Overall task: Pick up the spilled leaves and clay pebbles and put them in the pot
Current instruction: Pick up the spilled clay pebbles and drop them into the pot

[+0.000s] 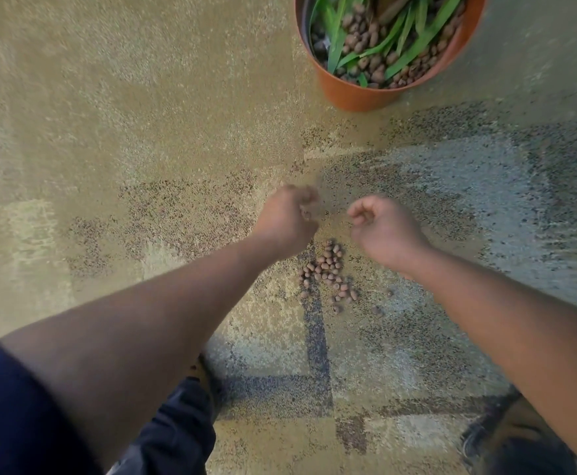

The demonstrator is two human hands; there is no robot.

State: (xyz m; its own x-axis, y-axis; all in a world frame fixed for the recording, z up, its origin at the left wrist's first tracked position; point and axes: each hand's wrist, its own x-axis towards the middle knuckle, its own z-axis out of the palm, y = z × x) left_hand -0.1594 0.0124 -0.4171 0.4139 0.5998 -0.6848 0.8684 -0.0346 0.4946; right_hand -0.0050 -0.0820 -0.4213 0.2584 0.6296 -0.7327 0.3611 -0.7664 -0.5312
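Carpet [143, 132]: small heap of clay pebbles [328, 274] between both wrists. Left hand [289, 217] and right hand [381, 222]: fingers curled closed, contents unclear. Orange pot [359, 94], holding pebbles and leaves [396, 32], well beyond.

Orange pot [359, 94], green leaves [400, 29], brown pebbles [328, 269], mottled tan-grey carpet [143, 132]

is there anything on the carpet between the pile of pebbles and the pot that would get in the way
Nothing visible does. The clay pebbles lie on the carpet below both hands, and the stretch up to the pot is bare. Only the left hand and right hand hover over that path.
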